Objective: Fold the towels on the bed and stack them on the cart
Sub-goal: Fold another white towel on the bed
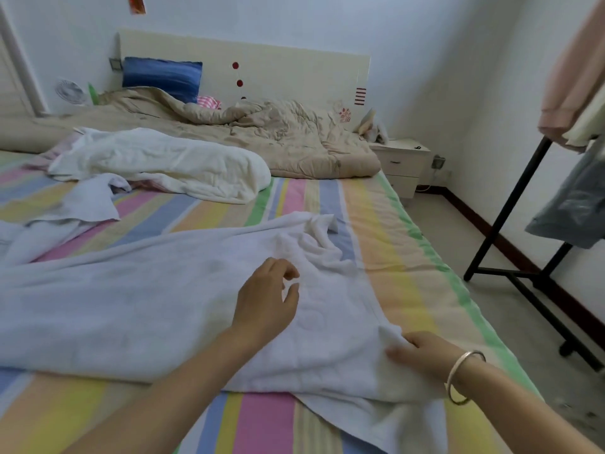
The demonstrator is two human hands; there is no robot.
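A large white towel (137,303) lies spread and rumpled across the striped bed sheet (389,257) in front of me. My left hand (266,299) hovers over its middle with fingers loosely curled, holding nothing. My right hand (422,353), with a silver bangle on the wrist, pinches a bunched edge of this towel near the bed's right side. Another white towel (88,201) lies crumpled at the left. A thicker white towel (163,162) is heaped behind it. No cart is in view.
A beige quilt (262,132) and a blue pillow (162,77) sit at the headboard. A white nightstand (401,162) stands right of the bed. A black clothes rack (510,198) with hanging garments stands on the floor at the right.
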